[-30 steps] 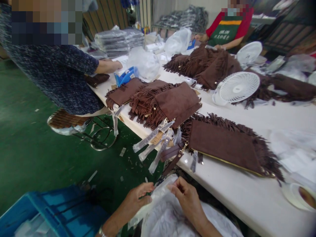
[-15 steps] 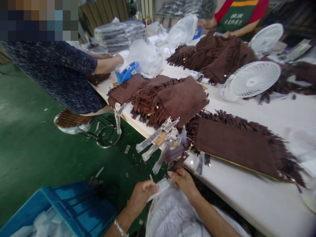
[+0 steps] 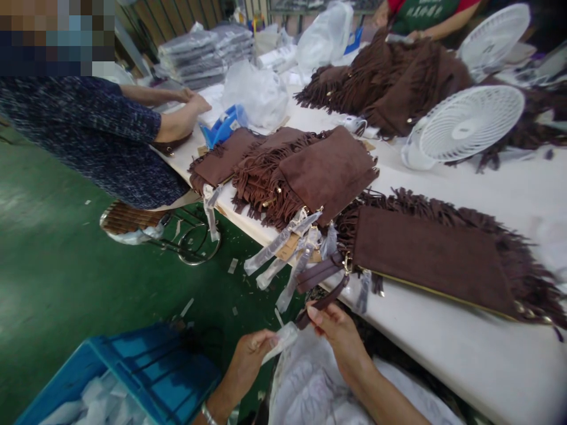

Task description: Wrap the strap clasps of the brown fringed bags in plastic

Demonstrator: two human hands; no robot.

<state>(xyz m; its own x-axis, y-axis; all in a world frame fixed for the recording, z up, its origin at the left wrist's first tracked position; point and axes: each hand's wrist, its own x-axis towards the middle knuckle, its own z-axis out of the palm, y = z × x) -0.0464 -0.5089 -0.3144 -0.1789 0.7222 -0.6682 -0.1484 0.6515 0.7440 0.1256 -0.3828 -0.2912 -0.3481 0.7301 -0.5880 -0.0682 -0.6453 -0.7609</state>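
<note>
My left hand (image 3: 248,361) pinches a narrow clear plastic sleeve (image 3: 283,340) over my lap. My right hand (image 3: 340,333) grips a dark brown wrist strap (image 3: 328,298) near its looped end. The strap's tip meets the sleeve's upper end; whether it is inside, I cannot tell. A gold clasp (image 3: 346,263) joins the strap to a brown fringed bag (image 3: 425,254), which lies flat at the table's edge. To its left, more brown fringed bags (image 3: 325,165) are piled, with plastic-covered straps (image 3: 277,245) hanging over the edge.
A blue crate (image 3: 146,366) of white plastic pieces stands at lower left, near a stool (image 3: 128,221). On the white table (image 3: 447,348) are a fan (image 3: 472,127), a blue tape dispenser (image 3: 225,125) and a heap of brown bags (image 3: 398,88). Two co-workers stand beyond.
The strap's tip and the sleeve's end have come together. My right hand has shifted slightly right, and the strap shows more plainly in it. The co-worker at left has drawn the hands back left.
</note>
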